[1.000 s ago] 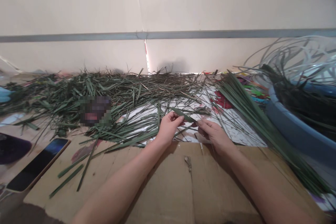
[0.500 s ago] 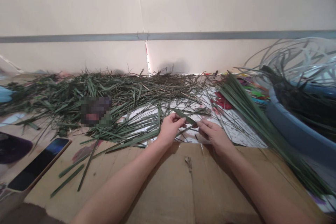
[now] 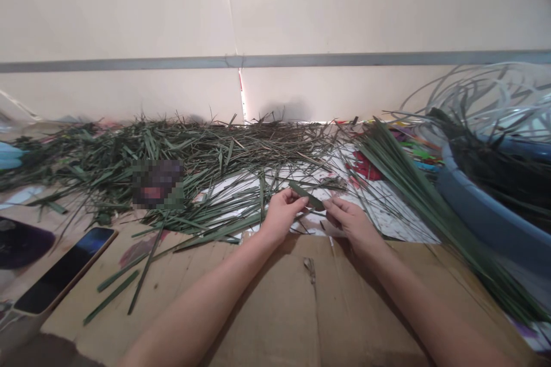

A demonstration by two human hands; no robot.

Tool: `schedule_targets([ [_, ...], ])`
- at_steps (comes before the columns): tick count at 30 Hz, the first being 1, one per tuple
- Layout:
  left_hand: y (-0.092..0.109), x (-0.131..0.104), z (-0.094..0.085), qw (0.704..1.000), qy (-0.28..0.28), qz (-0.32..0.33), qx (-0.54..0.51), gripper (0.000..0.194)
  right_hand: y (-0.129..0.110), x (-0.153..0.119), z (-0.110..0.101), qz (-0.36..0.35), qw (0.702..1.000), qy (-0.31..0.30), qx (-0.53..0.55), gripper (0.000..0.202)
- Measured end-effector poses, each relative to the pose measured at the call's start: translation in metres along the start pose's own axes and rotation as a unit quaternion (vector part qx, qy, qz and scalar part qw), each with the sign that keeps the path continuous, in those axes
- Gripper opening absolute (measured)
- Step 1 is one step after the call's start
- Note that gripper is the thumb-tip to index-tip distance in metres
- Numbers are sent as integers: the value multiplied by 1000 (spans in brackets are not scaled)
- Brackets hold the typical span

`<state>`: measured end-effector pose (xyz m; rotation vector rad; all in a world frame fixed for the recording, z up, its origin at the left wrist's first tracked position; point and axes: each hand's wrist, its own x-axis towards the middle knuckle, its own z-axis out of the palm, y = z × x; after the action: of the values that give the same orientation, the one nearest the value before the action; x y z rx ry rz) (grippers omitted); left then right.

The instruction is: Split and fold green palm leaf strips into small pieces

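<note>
A short piece of green leaf strip (image 3: 306, 195) is stretched between my two hands, above the near edge of the white sheet (image 3: 321, 175). My left hand (image 3: 282, 211) pinches it between thumb and fingers, with one end sticking out at the upper left. At the strip's lower right end, my right hand (image 3: 346, 217) grips it with thumb and fingertips. Both forearms reach over a cardboard sheet (image 3: 275, 309). Beyond my hands lies a long pile of cut green leaf strips (image 3: 215, 149).
On the right, a bundle of long green leaves (image 3: 413, 189) lies slanted beside a blue basin (image 3: 477, 206) holding dark leaves. Clear loops of strapping (image 3: 508, 86) rise behind it. A phone (image 3: 64, 272) rests at the left, and several loose strips (image 3: 111, 297) lie on the cardboard.
My left hand has shifted slightly right, closer to my right hand, so less of the leaf strip shows between them. The things around have stayed in place.
</note>
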<state>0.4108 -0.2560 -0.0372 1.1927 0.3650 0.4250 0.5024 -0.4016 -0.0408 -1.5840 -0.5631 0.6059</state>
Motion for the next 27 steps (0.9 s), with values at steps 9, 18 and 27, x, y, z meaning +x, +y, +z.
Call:
schedule_targets([
  [9, 1, -5, 6, 1000, 2, -22, 6, 22, 1, -1, 1, 7, 1000, 8, 4, 49],
  [18, 1, 0, 0, 999, 20, -12, -33, 26, 4, 2, -2, 4, 1000, -3, 0, 49],
  [27, -7, -3, 4, 1000, -5, -28, -4, 21, 1, 1, 1, 14, 1000, -10, 15, 49],
])
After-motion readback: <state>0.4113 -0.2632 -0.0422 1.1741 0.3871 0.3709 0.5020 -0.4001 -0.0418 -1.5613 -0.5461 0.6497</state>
